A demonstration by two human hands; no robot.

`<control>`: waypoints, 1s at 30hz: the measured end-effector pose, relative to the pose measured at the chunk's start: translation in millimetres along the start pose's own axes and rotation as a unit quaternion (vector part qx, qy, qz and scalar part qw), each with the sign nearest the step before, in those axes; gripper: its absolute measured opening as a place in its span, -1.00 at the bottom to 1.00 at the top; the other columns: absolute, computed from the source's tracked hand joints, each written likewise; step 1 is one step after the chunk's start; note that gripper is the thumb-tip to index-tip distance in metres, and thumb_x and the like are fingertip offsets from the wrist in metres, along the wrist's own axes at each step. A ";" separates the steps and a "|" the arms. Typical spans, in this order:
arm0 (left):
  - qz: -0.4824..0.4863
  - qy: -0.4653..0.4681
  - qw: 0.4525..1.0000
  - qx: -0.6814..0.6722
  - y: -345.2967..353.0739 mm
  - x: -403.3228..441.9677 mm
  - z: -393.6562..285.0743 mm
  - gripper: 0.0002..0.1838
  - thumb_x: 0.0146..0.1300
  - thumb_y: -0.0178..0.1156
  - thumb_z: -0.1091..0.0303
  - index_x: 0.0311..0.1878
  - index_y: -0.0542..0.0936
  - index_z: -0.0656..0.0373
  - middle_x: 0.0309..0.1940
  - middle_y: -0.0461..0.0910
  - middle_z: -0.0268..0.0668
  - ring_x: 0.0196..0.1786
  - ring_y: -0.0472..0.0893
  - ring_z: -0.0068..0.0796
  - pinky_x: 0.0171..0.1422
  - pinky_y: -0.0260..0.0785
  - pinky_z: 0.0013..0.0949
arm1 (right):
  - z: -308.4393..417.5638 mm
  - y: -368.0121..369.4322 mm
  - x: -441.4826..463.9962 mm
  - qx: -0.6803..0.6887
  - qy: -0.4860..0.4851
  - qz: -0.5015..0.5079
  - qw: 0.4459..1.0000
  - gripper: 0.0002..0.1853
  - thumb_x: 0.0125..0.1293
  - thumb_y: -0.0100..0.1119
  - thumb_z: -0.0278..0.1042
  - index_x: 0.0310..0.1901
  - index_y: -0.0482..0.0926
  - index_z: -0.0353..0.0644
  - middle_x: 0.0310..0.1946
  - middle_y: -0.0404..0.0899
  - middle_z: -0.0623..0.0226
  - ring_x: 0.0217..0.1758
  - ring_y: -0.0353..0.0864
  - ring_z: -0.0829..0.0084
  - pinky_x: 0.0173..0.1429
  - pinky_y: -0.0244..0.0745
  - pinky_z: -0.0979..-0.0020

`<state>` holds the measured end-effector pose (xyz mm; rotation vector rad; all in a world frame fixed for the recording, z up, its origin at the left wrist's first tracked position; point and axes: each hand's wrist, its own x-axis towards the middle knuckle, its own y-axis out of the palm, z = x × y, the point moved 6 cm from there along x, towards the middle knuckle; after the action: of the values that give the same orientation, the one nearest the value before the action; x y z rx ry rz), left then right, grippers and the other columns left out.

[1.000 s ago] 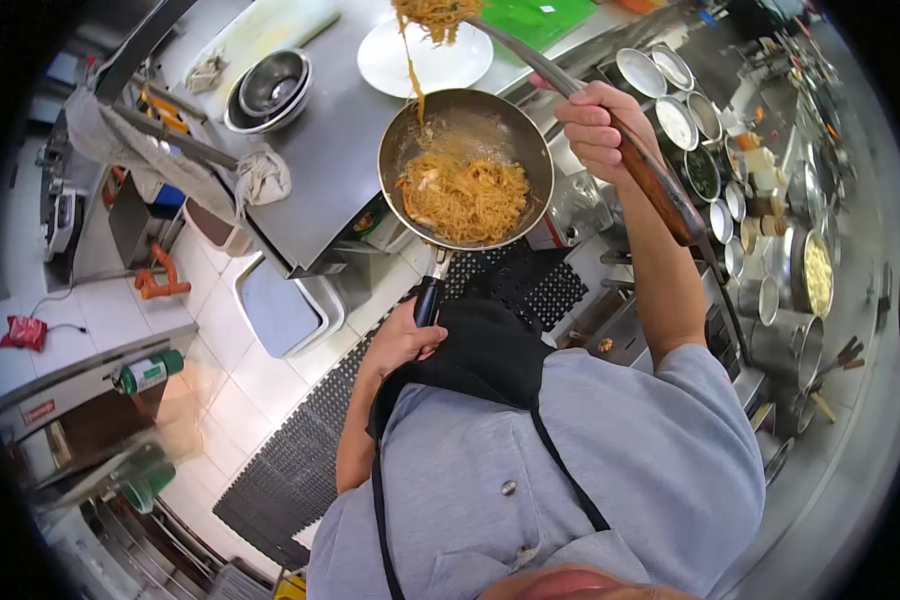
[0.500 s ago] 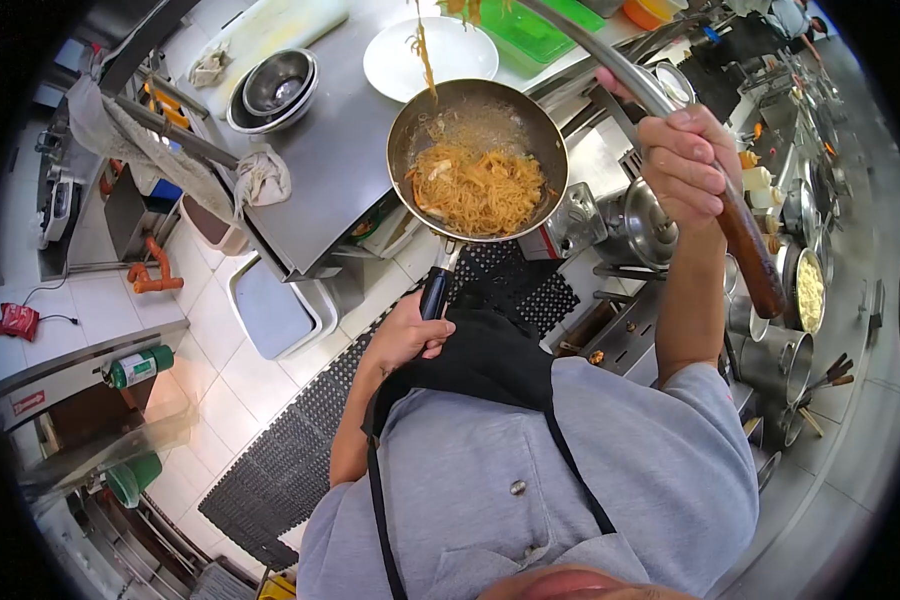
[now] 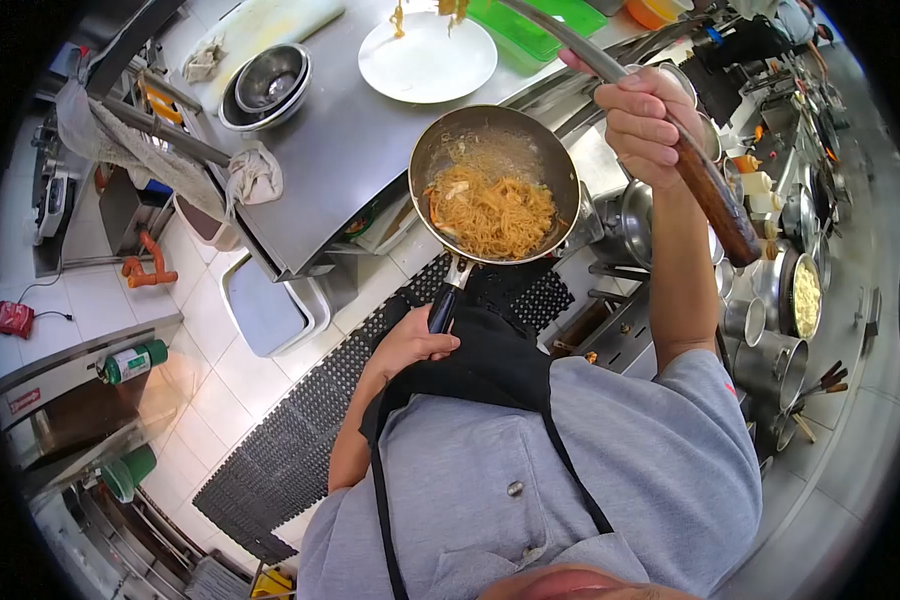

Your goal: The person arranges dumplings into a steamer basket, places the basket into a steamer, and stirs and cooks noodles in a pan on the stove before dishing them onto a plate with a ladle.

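My left hand (image 3: 407, 345) is wrapped round the black handle of a frying pan (image 3: 490, 135), close against my apron. Thin orange-brown noodles (image 3: 500, 217) with a few paler pieces lie in the pan. Raised at the upper right, my right hand (image 3: 648, 125) grips a long-handled utensil (image 3: 718, 212) with a wooden end and a metal shaft. Its head is cut off by the top edge. A few noodle strands (image 3: 398, 20) hang there over a round white plate (image 3: 428, 62), whose visible surface is bare.
Metal bowls (image 3: 270, 80) and a white cutting board (image 3: 255, 35) stand on the steel counter (image 3: 350, 140), with a green tray (image 3: 545, 25) beyond the plate. Pots (image 3: 775, 365) line the right. A black rubber mat (image 3: 280, 465) covers part of the tiled floor. Another person (image 3: 796, 20) is at the far right.
The pan has shifted right and towards my body, away from the plate. My right hand has moved left and up with the utensil. The long strand over the pan no longer shows.
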<state>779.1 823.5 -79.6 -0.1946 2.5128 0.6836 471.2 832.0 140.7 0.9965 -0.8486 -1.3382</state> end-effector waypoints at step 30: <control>-0.003 -0.006 1.000 -0.001 1.5 3.2 -2.6 -0.69 0.17 0.35 0.52 -0.20 0.35 0.19 -0.53 0.44 -0.37 -0.54 0.43 -0.64 -0.48 0.25 -0.50 | -22.9 -92.2 37.0 -0.515 0.061 -0.309 0.797 -0.56 0.22 0.09 -0.47 0.16 0.40 -0.27 -0.57 0.41 0.43 -0.68 0.41 0.56 -0.64 0.35 0.44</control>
<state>774.8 823.5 -78.7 -0.1986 2.5002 0.6822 461.0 799.9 44.4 0.4388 0.4132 -1.9129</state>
